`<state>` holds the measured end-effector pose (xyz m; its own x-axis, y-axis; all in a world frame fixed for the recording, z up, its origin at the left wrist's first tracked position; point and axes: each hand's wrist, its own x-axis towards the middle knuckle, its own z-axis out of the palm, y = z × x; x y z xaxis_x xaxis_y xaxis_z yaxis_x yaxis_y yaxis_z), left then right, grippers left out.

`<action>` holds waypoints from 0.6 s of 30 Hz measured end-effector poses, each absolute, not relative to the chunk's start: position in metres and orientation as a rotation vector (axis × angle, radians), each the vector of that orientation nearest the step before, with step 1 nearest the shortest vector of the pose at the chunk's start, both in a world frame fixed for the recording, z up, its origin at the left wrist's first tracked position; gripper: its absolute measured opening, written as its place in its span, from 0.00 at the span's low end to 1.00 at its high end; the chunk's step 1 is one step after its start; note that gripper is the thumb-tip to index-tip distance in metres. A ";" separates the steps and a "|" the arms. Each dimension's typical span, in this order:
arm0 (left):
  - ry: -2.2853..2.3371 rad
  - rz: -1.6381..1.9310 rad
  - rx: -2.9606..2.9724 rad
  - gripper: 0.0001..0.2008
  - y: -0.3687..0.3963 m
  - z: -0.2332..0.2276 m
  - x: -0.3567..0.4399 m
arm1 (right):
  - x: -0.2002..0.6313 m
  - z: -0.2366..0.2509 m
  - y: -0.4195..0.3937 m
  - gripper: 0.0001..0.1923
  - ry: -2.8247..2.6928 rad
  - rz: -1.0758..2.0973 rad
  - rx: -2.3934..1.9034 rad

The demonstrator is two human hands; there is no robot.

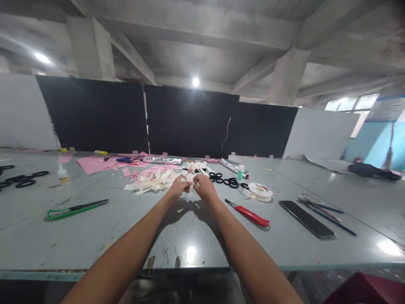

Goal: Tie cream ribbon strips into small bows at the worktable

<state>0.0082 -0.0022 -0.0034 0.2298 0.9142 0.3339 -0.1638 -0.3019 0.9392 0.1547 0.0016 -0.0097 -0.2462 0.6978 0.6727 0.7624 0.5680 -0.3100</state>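
**Both hands pinch a pale strip at the middle of the table**

Two bare forearms run up from the bottom edge of the frame over the grey table (pixel 95 245). At frame centre the left hand (pixel 179 186) and the right hand (pixel 205 187) meet, fingers closed on a small cream strip (pixel 190 182) held between them just above the tabletop.

Right of the hands lies a red-handled cutter (pixel 249 214), then a dark phone (pixel 306 218) and blue pens (pixel 329 213) toward the right edge. A green cutter (pixel 76 208) lies at lower left.

Just behind the hands sits a heap of cream strips (pixel 155 181), with black rings (pixel 224 180), a small green-capped bottle (pixel 241 172) and a ribbon spool (pixel 260 191) to its right. Farther back are pink paper scraps (pixel 95 164). Black panels (pixel 190 122) stand across the back.
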 end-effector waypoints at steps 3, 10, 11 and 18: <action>0.737 1.274 1.482 0.39 0.003 -0.008 0.009 | 0.155 -0.008 0.001 0.04 -1.925 -0.074 -1.214; 0.732 1.264 1.514 0.39 0.005 -0.009 0.010 | 0.156 -0.005 -0.003 0.09 -1.970 -0.173 -1.242; 0.737 1.271 1.516 0.39 0.004 -0.008 0.010 | 0.156 -0.005 -0.003 0.10 -1.995 -0.197 -1.234; 0.752 1.281 1.543 0.38 0.008 -0.009 0.007 | 0.160 0.001 -0.003 0.10 -2.073 -0.285 -1.181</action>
